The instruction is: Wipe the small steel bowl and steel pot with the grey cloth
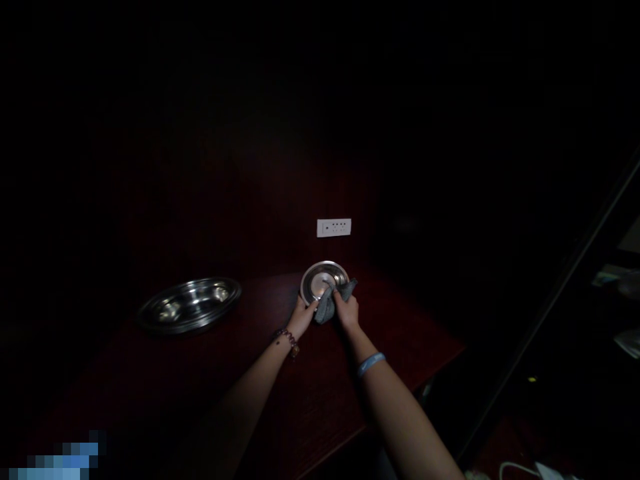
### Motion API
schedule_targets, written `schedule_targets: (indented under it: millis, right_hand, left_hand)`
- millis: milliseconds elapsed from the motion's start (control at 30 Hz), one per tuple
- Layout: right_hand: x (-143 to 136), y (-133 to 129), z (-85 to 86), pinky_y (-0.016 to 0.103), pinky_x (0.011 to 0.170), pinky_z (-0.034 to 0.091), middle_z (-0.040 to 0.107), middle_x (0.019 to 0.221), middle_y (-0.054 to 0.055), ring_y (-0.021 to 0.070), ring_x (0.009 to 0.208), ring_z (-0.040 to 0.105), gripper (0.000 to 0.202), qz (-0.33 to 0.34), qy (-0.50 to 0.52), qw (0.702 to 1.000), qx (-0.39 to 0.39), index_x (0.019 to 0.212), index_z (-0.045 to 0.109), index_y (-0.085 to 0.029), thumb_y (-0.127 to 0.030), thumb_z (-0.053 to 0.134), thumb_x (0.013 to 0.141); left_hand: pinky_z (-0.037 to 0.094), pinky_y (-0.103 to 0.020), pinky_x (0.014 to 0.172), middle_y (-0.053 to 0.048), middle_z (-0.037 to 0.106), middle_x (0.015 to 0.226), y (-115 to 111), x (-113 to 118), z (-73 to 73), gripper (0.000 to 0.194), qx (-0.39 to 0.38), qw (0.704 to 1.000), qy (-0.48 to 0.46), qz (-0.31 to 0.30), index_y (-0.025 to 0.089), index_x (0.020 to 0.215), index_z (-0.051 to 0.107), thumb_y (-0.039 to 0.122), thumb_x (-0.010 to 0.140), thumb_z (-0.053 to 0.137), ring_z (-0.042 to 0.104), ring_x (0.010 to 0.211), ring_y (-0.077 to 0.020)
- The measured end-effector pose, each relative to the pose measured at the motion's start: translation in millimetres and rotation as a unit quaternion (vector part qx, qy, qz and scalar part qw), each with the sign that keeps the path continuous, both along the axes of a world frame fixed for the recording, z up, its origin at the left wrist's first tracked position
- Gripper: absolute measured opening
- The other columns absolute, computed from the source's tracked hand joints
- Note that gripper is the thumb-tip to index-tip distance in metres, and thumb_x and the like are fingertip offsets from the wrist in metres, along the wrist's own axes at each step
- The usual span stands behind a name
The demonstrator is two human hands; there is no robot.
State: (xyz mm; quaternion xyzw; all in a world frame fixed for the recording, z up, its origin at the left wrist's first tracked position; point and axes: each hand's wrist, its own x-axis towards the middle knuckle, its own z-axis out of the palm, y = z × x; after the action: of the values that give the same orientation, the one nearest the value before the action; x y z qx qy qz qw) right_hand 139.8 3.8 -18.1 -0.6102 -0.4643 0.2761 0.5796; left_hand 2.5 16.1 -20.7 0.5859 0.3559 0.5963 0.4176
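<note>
A small round metal dish (320, 283) is held up above the dark red table, its inside facing me. My left hand (301, 317) grips its lower left rim, thumb on the near edge. A grey cloth (326, 308) is bunched in my right hand (347, 309), which presses it against the lower right of the dish; part of the cloth hangs below the rim. To the left lies a larger metal dish, or a stack of them (193, 305), on the table. Beads circle my left wrist and a blue band my right forearm.
A white socket panel (334, 228) is fixed to the dark wall behind the dish. The red table (400, 333) ends in an edge at the lower right. Beyond it, a pale cable (517, 467) shows dimly.
</note>
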Motion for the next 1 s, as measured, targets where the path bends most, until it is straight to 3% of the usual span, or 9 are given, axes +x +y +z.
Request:
schedule_targets:
  millis: [1000]
  right_hand:
    - [0.7,-4.5,2.6,0.028,0.083,0.051,0.072,0.102,0.014,0.0233,0.098,0.069,0.034,0.001,-0.005,1.000,0.005,0.100,0.070,-0.011,-0.038,0.058,0.083]
  left_hand:
    - [0.029,-0.039,0.112,-0.016,0.055,0.133,0.6,2.1,0.1,0.054,-0.022,0.999,-0.023,0.002,0.014,0.124,0.051,0.020,0.072,0.065,0.049,0.126,-0.0243]
